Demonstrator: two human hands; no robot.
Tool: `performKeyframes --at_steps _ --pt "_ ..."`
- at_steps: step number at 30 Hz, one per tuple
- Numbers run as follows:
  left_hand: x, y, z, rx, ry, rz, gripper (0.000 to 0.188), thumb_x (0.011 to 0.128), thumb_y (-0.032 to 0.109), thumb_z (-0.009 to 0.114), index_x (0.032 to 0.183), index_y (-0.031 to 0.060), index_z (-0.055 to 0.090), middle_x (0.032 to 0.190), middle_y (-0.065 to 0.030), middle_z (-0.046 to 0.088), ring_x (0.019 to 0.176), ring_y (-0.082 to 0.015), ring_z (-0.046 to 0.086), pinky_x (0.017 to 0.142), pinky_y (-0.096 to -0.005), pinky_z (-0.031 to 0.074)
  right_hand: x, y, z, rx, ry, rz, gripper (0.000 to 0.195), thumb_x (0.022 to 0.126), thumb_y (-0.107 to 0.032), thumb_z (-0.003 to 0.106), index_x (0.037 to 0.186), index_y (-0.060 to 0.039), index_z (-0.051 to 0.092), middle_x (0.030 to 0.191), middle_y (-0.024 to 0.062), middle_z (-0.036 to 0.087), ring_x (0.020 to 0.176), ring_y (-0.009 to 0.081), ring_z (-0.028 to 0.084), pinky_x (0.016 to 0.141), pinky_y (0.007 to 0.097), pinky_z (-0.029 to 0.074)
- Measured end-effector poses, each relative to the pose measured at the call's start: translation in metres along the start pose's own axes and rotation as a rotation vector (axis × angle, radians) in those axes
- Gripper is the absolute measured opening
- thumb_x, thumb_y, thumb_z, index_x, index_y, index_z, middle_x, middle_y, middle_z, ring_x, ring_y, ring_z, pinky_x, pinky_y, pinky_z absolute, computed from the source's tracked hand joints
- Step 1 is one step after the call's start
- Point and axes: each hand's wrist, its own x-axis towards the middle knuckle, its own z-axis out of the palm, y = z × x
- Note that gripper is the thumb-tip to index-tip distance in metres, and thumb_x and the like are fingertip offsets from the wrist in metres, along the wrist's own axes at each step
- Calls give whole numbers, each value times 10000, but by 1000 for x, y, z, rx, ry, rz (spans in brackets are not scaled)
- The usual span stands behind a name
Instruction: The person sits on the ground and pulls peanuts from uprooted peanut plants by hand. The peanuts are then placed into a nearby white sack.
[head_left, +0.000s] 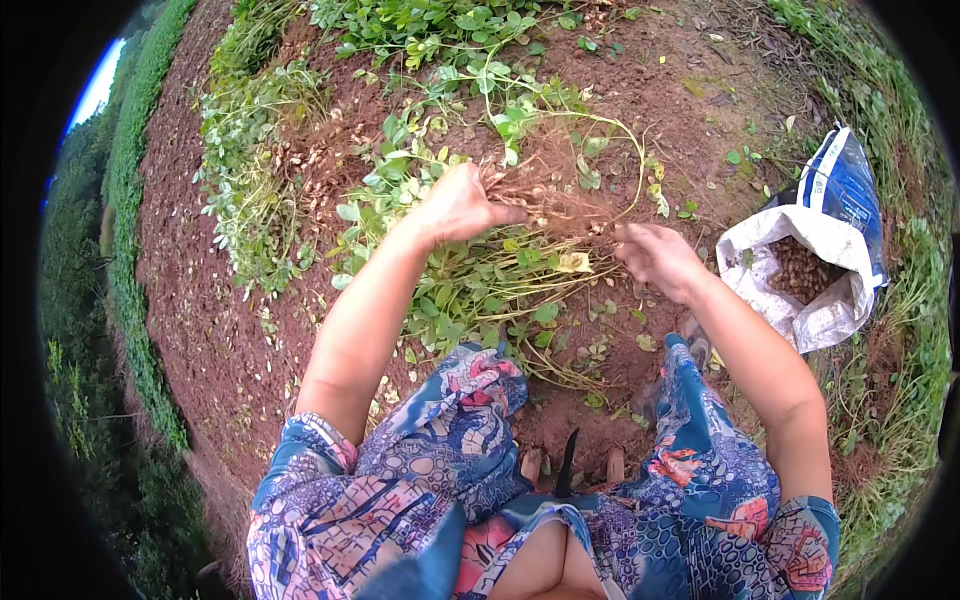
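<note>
My left hand (469, 206) grips a bunch of uprooted peanut plants by their stems and upper roots. The tangled brown roots (555, 195) spread toward the right, with pale peanut pods (598, 227) among them. At the right end of this tangle is my right hand (660, 259), its fingers curled and slightly blurred close to the pods. Whether those fingers hold a pod is not clear. Beneath both hands lie leafy green peanut plants (480, 285) on reddish soil. A white and blue woven sack (757, 300) stands open on the right, with loose peanuts (806, 270) inside.
More uprooted peanut plants (259, 187) lie in a heap at the left, pods showing. Another green pile (427, 22) is at the far side. Grass (900, 360) borders the right. Wooden stool legs (615, 465) show between my knees.
</note>
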Motion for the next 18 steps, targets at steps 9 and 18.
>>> performKeyframes --at_steps 9,18 --pt "-17 6 39 -791 -360 109 403 844 79 643 1215 -11 515 1148 -81 608 1016 -135 576 924 -288 448 -20 -24 52 350 -460 -254 438 913 -256 570 1287 -72 437 1196 50 556 1041 164 562 892 342 465" --pt "-8 2 60 -662 -387 242 521 821 100 684 1265 -23 440 1179 -70 585 1049 -135 556 958 -286 429 -30 -22 58 315 -320 -102 357 869 -231 638 1156 -46 531 971 33 610 804 105 590 669 249 492"
